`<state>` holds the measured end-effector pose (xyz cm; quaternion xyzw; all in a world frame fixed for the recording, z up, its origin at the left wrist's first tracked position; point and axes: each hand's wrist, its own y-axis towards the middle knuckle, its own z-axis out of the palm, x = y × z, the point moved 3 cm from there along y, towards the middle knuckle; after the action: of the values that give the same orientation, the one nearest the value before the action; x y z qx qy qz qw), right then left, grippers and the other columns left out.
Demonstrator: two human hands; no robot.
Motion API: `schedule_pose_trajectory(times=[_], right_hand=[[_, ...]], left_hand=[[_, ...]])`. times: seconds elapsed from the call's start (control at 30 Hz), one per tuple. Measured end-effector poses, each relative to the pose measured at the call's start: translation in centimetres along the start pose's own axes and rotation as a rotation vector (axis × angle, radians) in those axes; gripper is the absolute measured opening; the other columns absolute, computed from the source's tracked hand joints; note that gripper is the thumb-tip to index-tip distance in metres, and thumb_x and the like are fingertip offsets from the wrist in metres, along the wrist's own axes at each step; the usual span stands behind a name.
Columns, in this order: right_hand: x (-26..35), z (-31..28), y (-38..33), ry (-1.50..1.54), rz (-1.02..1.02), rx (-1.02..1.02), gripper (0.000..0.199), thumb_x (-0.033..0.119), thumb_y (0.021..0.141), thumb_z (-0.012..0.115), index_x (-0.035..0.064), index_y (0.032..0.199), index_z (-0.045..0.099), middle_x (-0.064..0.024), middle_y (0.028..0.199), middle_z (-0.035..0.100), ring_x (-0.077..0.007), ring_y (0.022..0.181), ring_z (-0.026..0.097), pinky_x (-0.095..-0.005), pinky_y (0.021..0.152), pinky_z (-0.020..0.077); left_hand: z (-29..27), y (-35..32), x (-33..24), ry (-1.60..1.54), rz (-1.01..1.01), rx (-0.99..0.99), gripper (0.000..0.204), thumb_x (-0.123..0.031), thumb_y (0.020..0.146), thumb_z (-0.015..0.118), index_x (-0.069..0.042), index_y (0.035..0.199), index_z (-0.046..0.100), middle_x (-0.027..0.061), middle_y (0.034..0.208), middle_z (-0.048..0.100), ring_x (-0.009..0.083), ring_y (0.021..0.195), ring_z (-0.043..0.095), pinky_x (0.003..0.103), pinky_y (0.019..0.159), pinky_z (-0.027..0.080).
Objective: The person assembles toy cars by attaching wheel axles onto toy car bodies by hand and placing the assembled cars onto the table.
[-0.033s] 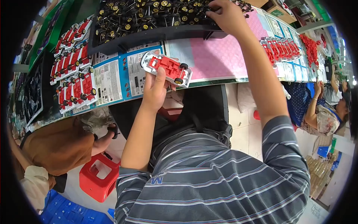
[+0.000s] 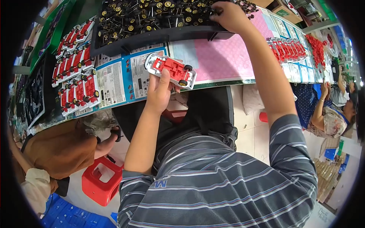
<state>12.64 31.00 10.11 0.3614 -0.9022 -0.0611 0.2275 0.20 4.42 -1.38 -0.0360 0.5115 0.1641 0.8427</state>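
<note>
A long work table (image 2: 218,84) fills the upper half, with a red stool (image 2: 100,180) below it at the left. At its near edge, the left hand (image 2: 159,89) grips an upturned toy car (image 2: 173,70), its thumb on the red underside; wheels sit at the right end, while none show at the other. Farther in, the right hand (image 2: 231,17) reaches into a black tray (image 2: 152,39) of wheel axles (image 2: 157,11); whether its fingertips pinch one, I cannot tell. Hardly anything has changed since the previous picture beyond a slight shift of view, so the car appears no further along. Far right lie a row of similar cars (image 2: 287,50) and a red pile of parts (image 2: 315,47).
</note>
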Motion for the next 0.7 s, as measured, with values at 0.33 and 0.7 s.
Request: schedule_pose_trajectory(times=[0.33,0.7], right_hand=[[-3.5,3.0,2.7,-0.117,-0.212,-0.143,0.014,0.013,0.078,0.073,-0.0006,0.079,0.073,-0.0257,0.085,0.069,-0.0415,0.085,0.068,-0.0467,0.079,0.0541],[10.7,2.2,-11.8,0.663,-0.222,-0.153,0.041,0.018,0.073,0.089,0.0009,0.101,0.065,-0.0089,0.102,0.067,-0.0211,0.093,0.067,-0.0328,0.08,0.0554]], left_hand=[[-0.2,-0.4,-0.1,0.011,0.024,-0.005,0.065,-0.039,0.109,0.04,-0.006,0.159,0.015,0.0208,0.135,0.056,0.0219,0.102,0.065,0.03,0.064,0.053],[0.3,-0.6,-0.2,0.043,-0.027,0.086,0.068,-0.04,0.105,0.054,-0.004,0.153,0.023,0.0093,0.123,0.06,0.0134,0.096,0.064,0.025,0.07,0.053]])
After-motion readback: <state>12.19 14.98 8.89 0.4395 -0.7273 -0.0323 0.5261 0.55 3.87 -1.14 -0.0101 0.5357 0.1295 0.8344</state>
